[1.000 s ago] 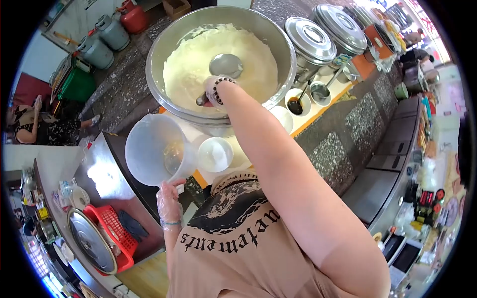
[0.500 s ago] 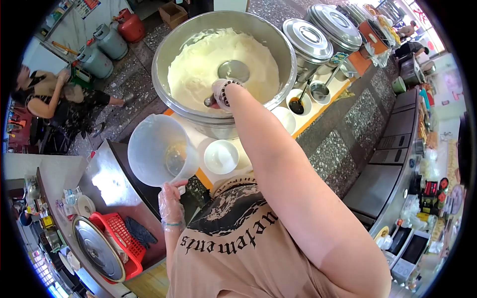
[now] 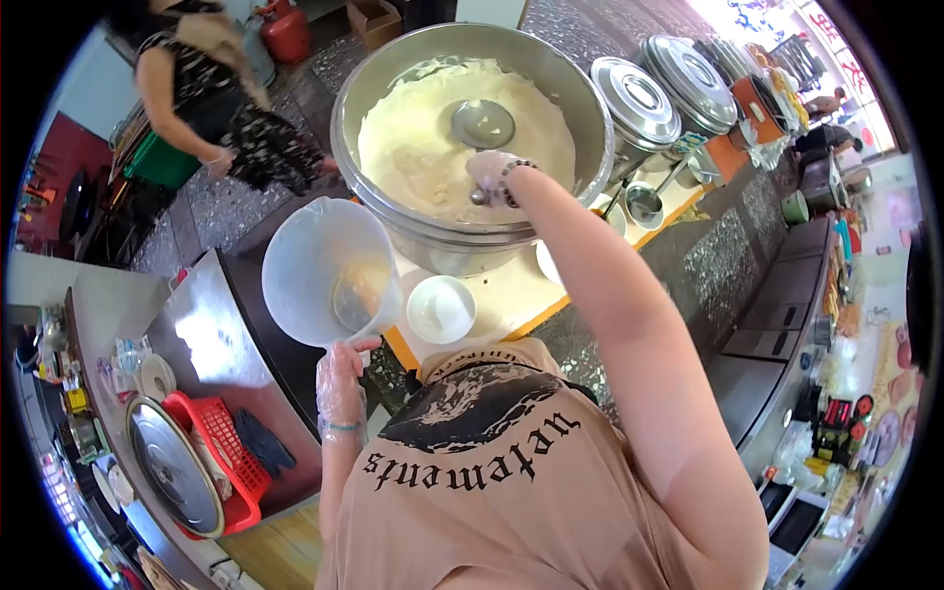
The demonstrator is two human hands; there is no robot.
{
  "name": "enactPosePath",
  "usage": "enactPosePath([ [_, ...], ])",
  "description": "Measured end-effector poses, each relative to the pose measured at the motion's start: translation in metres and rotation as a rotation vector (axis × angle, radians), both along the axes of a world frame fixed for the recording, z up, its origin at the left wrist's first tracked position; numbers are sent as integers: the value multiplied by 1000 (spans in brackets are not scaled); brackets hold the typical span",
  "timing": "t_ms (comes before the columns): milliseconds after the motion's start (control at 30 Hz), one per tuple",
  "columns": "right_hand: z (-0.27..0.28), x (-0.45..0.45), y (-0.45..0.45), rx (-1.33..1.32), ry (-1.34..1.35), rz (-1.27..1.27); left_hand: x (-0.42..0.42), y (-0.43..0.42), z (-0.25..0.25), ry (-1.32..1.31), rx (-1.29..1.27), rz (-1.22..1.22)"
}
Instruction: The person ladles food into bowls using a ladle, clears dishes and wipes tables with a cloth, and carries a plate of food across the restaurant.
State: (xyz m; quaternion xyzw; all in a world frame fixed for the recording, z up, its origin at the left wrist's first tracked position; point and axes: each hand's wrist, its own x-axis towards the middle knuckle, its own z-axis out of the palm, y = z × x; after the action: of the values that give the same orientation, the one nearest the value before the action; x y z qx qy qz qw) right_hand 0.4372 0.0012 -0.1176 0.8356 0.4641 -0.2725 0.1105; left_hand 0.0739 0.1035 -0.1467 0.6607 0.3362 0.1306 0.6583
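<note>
My right hand (image 3: 497, 178), in a clear plastic glove, is closed around the handle of a flat, round metal ladle (image 3: 482, 124). The ladle's disc rests on pale, creamy soft curd inside a large steel pot (image 3: 354, 162). In my gloved left hand (image 3: 342, 382) is a translucent plastic jug (image 3: 320, 261), gripped by its handle and held beside the pot. A little pale residue shows inside the jug. Between jug and pot, a white bowl (image 3: 442, 309) stands on the counter with something white in it.
Lidded steel pots (image 3: 635, 100) stand right of the large pot, near a small pan (image 3: 644, 204). At lower left, a red basket (image 3: 231, 442) and a round metal lid (image 3: 175, 467) lie on a table. A person (image 3: 211, 98) is at upper left, near a red gas cylinder (image 3: 283, 29).
The view has shifted, so the pot sits further right. My right hand and the ladle stay over the curd. The person at upper left has come nearer the pot.
</note>
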Motion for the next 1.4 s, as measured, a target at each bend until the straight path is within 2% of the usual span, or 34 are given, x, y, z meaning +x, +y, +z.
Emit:
enactPosePath([
  [100, 10, 9, -13, 45, -55, 113, 3, 0, 1, 35, 14, -8],
  [167, 14, 19, -17, -21, 121, -212, 7, -4, 0, 7, 29, 33],
  [200, 30, 13, -18, -30, 126, -189, 10, -6, -1, -22, 46, 55],
  [267, 69, -1, -24, -1, 253, -350, 13, -12, -1, -45, 61, 100],
  [400, 110, -14, -30, 31, 273, -195, 19, -20, 11, -17, 42, 116],
  [467, 132, -28, -37, 144, 387, -23, 23, -26, 15, 22, 41, 143],
  [500, 145, -45, -33, 60, 384, -269, 23, -29, 12, 11, 64, 160],
  [533, 139, -48, -33, 54, 393, -267, 23, -31, 13, 20, 61, 162],
  [600, 126, -50, -35, 157, 270, 385, 26, -35, 15, 30, 89, 165],
  [633, 117, -54, -36, 157, 274, 386, 26, -37, 13, 33, 89, 179],
  [700, 101, -63, -38, 373, 8, 926, 27, -39, 15, 43, 105, 176],
  [733, 99, -68, -35, 376, 8, 926, 27, -40, 15, 50, 121, 172],
  [800, 96, -78, -30, 185, -22, 1005, 29, -45, 14, 30, 111, 185],
  [833, 100, -86, -34, 197, 6, 773, 30, -47, 14, 6, 98, 199],
  [867, 100, -89, -36, 198, 6, 771, 31, -48, 13, 6, 98, 197],
  [933, 96, -92, -39, 289, 95, 400, 33, -50, 11, 9, 128, 205],
  [967, 97, -88, -41, 287, 98, 395, 34, -51, 12, 12, 125, 201],
  [1033, 99, -69, -49, 227, -18, 557, 34, -55, 11, 4, 105, 251],
  [1100, 95, -30, -60, 293, -119, 538, 31, -55, 5, -1, 107, 247],
  [1167, 89, 28, -72, 338, -339, 763, 33, -57, 6, -25, 106, 268],
  [1233, 127, 50, -70, 246, -56, 157, 30, -55, 1, -22, 113, 262],
  [1333, 109, 122, -77, 320, -97, 309, 31, -56, -2, -34, 149, 258],
  [1400, 107, 143, -67, -45, -52, 196, 31, -57, -2, -42, 174, 262],
])
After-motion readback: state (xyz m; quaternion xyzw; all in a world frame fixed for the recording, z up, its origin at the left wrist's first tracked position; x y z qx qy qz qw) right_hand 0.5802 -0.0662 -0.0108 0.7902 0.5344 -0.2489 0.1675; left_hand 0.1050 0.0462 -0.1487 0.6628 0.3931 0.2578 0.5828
